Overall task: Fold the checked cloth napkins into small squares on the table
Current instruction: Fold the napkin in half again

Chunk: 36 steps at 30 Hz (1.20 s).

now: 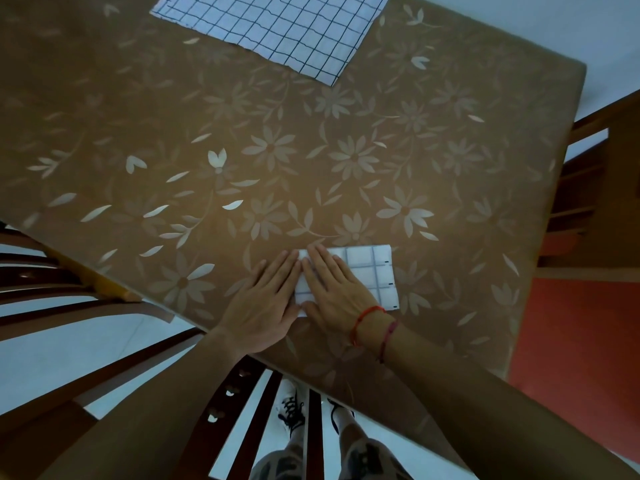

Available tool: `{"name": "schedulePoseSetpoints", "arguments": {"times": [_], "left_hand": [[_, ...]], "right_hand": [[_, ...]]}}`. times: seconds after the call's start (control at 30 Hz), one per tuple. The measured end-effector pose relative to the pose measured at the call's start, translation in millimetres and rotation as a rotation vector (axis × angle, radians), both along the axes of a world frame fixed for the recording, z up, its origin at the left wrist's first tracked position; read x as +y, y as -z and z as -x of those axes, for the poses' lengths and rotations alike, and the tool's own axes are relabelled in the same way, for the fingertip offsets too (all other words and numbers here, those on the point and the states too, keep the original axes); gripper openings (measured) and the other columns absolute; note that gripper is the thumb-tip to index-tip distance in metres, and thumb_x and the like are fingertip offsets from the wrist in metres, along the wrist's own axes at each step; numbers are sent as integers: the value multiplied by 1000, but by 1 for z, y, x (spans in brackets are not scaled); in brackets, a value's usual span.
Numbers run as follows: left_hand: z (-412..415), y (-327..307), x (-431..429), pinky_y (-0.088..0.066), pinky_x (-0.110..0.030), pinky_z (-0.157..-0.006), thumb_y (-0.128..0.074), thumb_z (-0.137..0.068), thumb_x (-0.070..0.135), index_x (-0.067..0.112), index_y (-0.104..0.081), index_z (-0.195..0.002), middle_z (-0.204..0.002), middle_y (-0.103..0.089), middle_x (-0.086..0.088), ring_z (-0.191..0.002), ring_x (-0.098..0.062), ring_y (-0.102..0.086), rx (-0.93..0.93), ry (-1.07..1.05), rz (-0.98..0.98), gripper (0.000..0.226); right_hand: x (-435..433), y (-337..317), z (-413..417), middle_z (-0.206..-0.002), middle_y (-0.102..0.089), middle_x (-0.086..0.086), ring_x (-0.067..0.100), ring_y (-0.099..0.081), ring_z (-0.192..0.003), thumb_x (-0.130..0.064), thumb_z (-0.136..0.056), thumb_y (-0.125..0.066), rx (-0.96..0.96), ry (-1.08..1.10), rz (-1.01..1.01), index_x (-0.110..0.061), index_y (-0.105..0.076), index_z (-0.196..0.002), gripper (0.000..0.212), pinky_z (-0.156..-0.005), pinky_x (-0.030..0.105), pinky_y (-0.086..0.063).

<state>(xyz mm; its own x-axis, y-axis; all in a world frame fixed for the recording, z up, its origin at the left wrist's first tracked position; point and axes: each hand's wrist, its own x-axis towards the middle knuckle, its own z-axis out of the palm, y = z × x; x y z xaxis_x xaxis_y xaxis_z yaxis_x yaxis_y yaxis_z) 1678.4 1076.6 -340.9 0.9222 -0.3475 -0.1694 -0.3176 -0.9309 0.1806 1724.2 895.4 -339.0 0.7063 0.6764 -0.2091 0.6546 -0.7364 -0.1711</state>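
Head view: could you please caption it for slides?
Right hand presses a folded napkin, left hand beside it; an unfolded napkin lies beyond.

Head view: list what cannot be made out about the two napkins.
- Folded napkin: left half hidden under the right hand; layer count unreadable.
- Flat napkin: far side cut off by the top frame edge.
- Left hand: whether its fingers touch the folded napkin is unclear.
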Motion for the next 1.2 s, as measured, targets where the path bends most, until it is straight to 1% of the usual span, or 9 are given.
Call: {"name": "schedulePoseSetpoints", "arguments": {"times": [0.13, 0.3, 0.5, 0.7, 0.8, 0.93, 1.03, 1.1, 1.2], "left_hand": [[1, -1, 0, -17, -43, -118, -25, -99, 52, 5, -21, -151, -159, -14, -9, -148, -18, -8, -1, -3, -9, 69], [1, -1, -1, -19, -45, -117, -35, -96, 41, 5, -18, -151, -160, -11, -10, -148, -19, -5, 10, -6, -20, 68], [0, -1, -2, -17, -44, -118, -33, -94, 44, 5, -15, -152, -161, -9, -10, -148, -19, -4, 26, -9, -53, 72], [1, -2, -2, -15, -44, -118, -29, -95, 45, 6, -11, -152, -161, -6, -10, -148, -19, -1, 35, -7, -81, 72], [0, -4, -3, -16, -44, -118, -29, -95, 45, 6, -13, -152, -161, -8, -10, -148, -20, -4, 39, -10, -78, 71], [1, -5, -5, -16, -44, -118, -27, -94, 44, 6, -12, -152, -161, -7, -10, -148, -20, -3, 43, -19, -76, 71], [0, -7, -6, -17, -44, -118, -27, -94, 43, 6, -13, -152, -160, -7, -10, -148, -20, -3, 49, -24, -70, 70], [0, -7, -7, -16, -44, -118, -28, -93, 42, 6, -12, -152, -161, -7, -9, -148, -19, -3, 53, -28, -75, 71], [0, -8, -7, -12, -42, -118, -27, -93, 42, 6, -12, -152, -161, -6, -9, -148, -19, -1, 57, -33, -80, 71]], "right_hand": [[-6, 5, -1, -154, -24, 19, 31, -22, -144, -52, -93, -27, -31, -17, -9, -3, -31, -145, 71, -116, 46, -25], [-25, 7, -8, -159, -7, 15, 26, -6, -148, -63, -91, -26, -41, -31, 37, -13, -13, -151, 79, -120, 42, -9], [-63, 3, -15, -158, -3, 17, 28, -3, -147, -68, -90, -20, -48, -19, 126, -13, -6, -151, 83, -119, 43, -5], [-110, -2, -23, -157, -13, 16, 29, -14, -146, -66, -92, -15, -17, 39, 202, -8, -13, -151, 83, -118, 44, -9], [-122, -6, -24, -155, -21, 16, 29, -23, -144, -64, -93, -12, 7, 49, 230, -4, -21, -148, 83, -115, 44, -14], [-122, -8, -23, -153, -26, 18, 30, -26, -143, -64, -92, -11, 20, 56, 235, -1, -26, -146, 84, -114, 46, -20], [-120, -13, -23, -152, -29, 19, 31, -30, -141, -63, -92, -11, 25, 58, 243, 0, -30, -144, 85, -114, 48, -29], [-119, -15, -23, -150, -32, 19, 32, -33, -140, -63, -92, -13, 18, 51, 245, 1, -34, -143, 84, -112, 50, -31], [-114, -18, -27, -144, -42, 22, 35, -43, -133, -63, -88, -28, 0, 36, 241, 2, -42, -139, 83, -109, 53, -34]]}}
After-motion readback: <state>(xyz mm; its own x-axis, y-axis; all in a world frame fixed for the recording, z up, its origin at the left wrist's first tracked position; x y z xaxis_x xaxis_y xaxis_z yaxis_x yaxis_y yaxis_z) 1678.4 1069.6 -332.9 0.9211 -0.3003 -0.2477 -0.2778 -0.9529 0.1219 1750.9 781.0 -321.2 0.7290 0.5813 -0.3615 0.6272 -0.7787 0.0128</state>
